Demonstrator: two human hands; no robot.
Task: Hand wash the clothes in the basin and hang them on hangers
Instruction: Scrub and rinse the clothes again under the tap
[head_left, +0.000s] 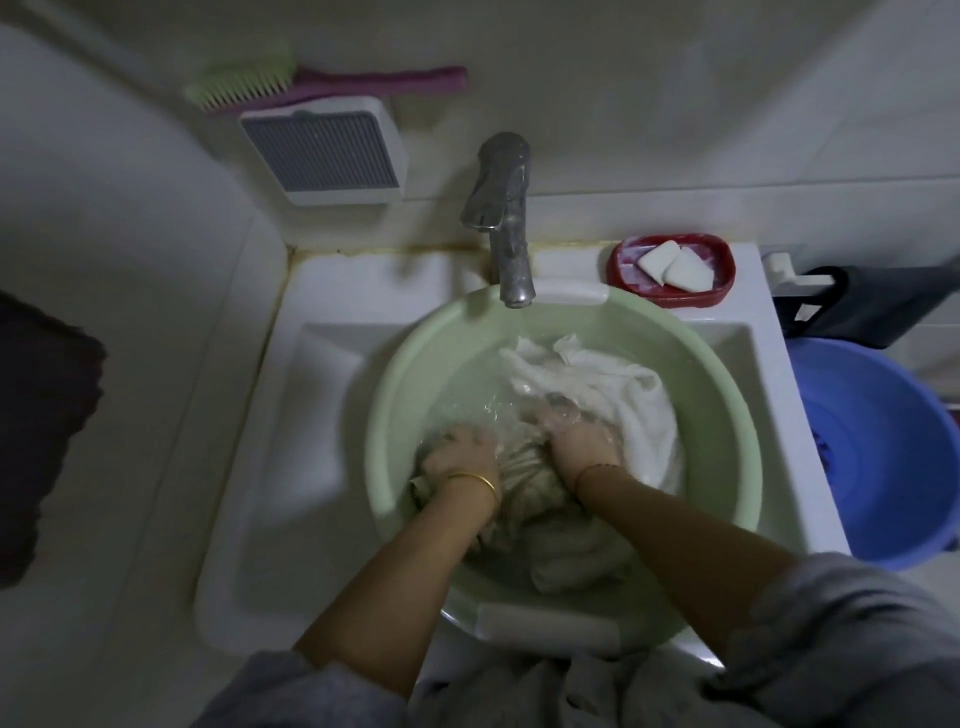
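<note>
Both hands, left (457, 454) and right (582, 441), grip bunched, sodden beige cloth (524, 499) in green basin (395, 384).

Both hands reach down side by side, left hand (457, 451) and right hand (579, 434) curled, forearms bare.

red soap dish (670, 270) right of the faucet (501, 218) — brush (322, 85) and blue tub (878, 447).

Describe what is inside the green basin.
The green basin holds water, a white cloth and a beige garment gripped by the left hand and right hand. Its bottom beneath them is hidden.
</note>
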